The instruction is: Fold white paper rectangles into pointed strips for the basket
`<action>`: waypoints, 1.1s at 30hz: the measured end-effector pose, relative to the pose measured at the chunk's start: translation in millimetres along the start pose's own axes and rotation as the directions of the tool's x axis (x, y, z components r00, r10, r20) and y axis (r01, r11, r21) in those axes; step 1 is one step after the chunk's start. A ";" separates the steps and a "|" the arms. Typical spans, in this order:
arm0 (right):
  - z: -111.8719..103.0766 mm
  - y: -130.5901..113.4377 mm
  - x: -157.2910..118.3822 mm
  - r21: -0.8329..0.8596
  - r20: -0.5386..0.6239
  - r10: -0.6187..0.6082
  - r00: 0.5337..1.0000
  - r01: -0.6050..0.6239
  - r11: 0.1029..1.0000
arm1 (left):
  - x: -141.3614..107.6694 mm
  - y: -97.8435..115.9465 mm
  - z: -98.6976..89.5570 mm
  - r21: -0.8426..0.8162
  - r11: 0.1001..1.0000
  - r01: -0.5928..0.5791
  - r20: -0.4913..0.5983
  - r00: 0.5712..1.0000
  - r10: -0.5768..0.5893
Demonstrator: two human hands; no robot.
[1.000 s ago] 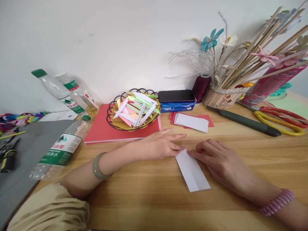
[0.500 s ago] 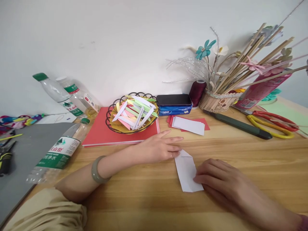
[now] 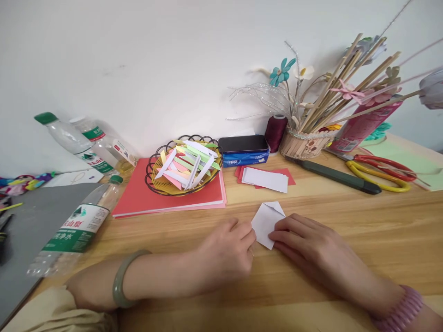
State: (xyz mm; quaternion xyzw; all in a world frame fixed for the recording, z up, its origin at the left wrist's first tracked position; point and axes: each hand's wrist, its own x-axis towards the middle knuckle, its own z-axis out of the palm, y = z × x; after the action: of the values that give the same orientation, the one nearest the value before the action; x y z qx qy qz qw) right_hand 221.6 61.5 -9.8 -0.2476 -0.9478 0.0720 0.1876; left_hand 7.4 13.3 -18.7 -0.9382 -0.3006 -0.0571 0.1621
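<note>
A small piece of white paper (image 3: 266, 224) lies on the wooden table in front of me, with a folded flap along its far end and slanted edges. My left hand (image 3: 226, 251) is closed, its curled fingertips at the paper's left corner; what is between them is partly hidden. On the paper's right side, my right hand (image 3: 311, 244) pinches the edge between thumb and fingers. Just beyond the paper lies a stack of white paper slips (image 3: 265, 180) on red paper pieces (image 3: 291, 176).
A basket (image 3: 183, 191) of folded paper strips sits on red paper sheets (image 3: 138, 203). Behind are a phone (image 3: 244, 143) on a blue packet (image 3: 246, 158), a thread spool (image 3: 277, 133) and a stick holder (image 3: 299, 145). A cutter (image 3: 339, 176), scissors (image 3: 380, 177) and bottles (image 3: 78, 226) flank them.
My left hand has drawn nearer to me and its spread fingers have curled. The paper has turned, and its near end now comes to a point. My right hand has shifted slightly away from me.
</note>
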 end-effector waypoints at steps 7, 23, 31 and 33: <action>-4.5 5.3 4.6 0.077 0.046 -0.032 0.998 0.029 0.997 | -2.2 13.4 -6.0 0.099 0.995 -0.003 0.004 1.000 0.003; 2.2 0.0 10.7 0.115 0.121 0.255 0.959 -0.269 0.956 | -3.8 15.3 -8.1 0.113 0.992 -0.047 0.062 0.997 0.040; 3.9 -1.0 17.6 0.104 0.217 0.387 0.896 -0.415 0.904 | -3.8 17.4 -1.8 0.093 0.994 0.060 -0.082 0.995 -0.053; 3.5 0.3 19.0 0.101 0.245 0.391 0.887 -0.424 0.900 | -3.2 17.3 1.4 0.088 0.990 0.108 -0.156 0.983 -0.094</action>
State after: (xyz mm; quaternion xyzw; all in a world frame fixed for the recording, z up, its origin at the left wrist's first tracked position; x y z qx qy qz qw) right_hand 205.0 71.0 -6.9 -0.4171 -0.8808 0.2086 0.0812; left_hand 14.9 -1.2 -25.3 -0.9057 -0.3370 -0.1221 0.2263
